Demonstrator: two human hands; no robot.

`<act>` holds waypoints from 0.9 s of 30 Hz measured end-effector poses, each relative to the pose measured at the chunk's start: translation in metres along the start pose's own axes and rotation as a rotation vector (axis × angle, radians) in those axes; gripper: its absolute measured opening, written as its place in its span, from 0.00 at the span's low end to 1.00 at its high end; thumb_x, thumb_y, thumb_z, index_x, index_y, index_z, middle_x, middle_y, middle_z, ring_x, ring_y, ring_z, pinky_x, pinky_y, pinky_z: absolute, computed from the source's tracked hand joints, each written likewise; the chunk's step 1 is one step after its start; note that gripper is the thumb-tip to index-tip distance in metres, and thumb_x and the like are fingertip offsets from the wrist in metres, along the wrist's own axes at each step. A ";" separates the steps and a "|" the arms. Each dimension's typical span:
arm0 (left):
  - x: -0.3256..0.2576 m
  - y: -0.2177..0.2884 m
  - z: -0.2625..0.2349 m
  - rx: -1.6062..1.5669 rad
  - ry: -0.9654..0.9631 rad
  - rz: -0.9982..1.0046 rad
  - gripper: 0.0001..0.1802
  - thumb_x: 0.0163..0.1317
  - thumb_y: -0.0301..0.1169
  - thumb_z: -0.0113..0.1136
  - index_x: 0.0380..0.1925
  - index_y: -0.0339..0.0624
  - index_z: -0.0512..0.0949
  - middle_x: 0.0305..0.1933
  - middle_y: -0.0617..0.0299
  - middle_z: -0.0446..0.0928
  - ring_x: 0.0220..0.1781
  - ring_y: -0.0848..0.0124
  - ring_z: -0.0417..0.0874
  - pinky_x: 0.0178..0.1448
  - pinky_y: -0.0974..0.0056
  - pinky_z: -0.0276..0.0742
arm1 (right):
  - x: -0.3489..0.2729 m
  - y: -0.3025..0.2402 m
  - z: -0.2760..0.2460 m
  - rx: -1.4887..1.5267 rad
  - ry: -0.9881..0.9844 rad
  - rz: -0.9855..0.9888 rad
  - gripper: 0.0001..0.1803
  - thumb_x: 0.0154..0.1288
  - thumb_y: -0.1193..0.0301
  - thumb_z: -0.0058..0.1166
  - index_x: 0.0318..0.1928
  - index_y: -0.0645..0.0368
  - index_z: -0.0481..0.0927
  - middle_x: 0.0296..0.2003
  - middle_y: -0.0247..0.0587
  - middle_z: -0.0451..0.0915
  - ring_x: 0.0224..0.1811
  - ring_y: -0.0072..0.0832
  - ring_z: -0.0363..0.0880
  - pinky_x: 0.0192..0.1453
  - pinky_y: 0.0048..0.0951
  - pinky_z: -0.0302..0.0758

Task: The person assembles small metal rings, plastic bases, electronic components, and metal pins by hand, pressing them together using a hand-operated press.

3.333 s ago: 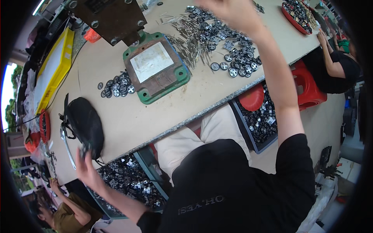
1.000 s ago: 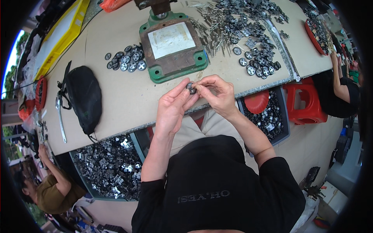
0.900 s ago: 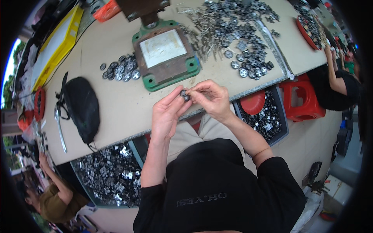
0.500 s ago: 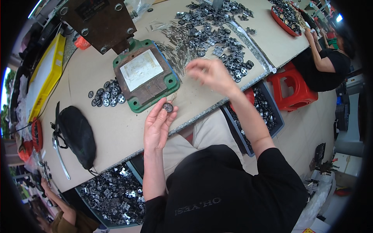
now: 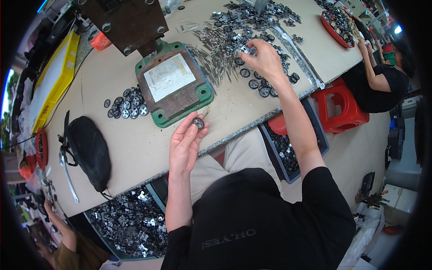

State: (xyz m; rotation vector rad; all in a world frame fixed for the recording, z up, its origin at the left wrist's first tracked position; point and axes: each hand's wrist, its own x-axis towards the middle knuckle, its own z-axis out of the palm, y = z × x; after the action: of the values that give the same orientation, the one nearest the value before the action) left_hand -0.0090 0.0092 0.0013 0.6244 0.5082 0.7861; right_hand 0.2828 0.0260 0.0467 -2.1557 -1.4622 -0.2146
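My left hand (image 5: 185, 143) is closed on a small black wheel (image 5: 198, 122) with a silver-grey face, held between thumb and fingers near the table's front edge. A thin metal pin (image 5: 206, 111) sticks out just behind the wheel. Farther off, my right hand (image 5: 266, 62) is over the heap of small black and silver parts (image 5: 245, 22). Its thumb and forefinger close around a small silver-and-black part (image 5: 248, 50). Loose wheels (image 5: 254, 84) lie below that hand, and a spread of thin metal pins (image 5: 211, 51) lies to its left.
A press with a green base (image 5: 168, 118) and white plate (image 5: 171, 77) stands left of centre. More wheels (image 5: 130, 105) and a black pouch (image 5: 88, 153) lie left of it. Bins of parts (image 5: 130, 220) (image 5: 285, 150) sit below the table edge. A co-worker (image 5: 378, 81) is at right, beside a red stool (image 5: 339, 108).
My right hand has moved away and to the right, from beside the pins to the heap, where its fingers close on a part. My left hand still holds the wheel; the view has shifted slightly.
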 end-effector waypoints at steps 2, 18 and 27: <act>-0.002 -0.001 -0.001 0.009 0.025 0.005 0.19 0.63 0.24 0.50 0.54 0.33 0.68 0.51 0.52 0.73 0.50 0.63 0.77 0.54 0.65 0.74 | -0.016 -0.018 -0.016 0.417 -0.195 0.178 0.20 0.49 0.63 0.62 0.40 0.63 0.76 0.31 0.37 0.77 0.36 0.22 0.77 0.39 0.24 0.72; -0.004 -0.004 0.011 0.143 0.034 0.083 0.17 0.63 0.24 0.51 0.53 0.33 0.69 0.48 0.54 0.74 0.47 0.65 0.78 0.52 0.66 0.75 | -0.101 -0.065 0.001 1.410 -0.395 0.284 0.19 0.56 0.77 0.59 0.47 0.75 0.74 0.30 0.39 0.80 0.22 0.15 0.72 0.23 0.15 0.68; -0.007 -0.008 0.011 0.145 0.059 0.093 0.17 0.62 0.24 0.52 0.52 0.33 0.70 0.47 0.54 0.75 0.46 0.65 0.79 0.52 0.65 0.75 | -0.108 -0.066 0.004 1.407 -0.401 0.296 0.18 0.55 0.78 0.59 0.46 0.72 0.75 0.30 0.39 0.80 0.23 0.14 0.71 0.24 0.14 0.68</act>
State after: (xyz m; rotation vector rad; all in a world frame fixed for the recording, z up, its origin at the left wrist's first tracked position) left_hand -0.0024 -0.0036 0.0050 0.7648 0.5970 0.8622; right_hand 0.1794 -0.0418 0.0213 -1.1635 -0.8936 1.0790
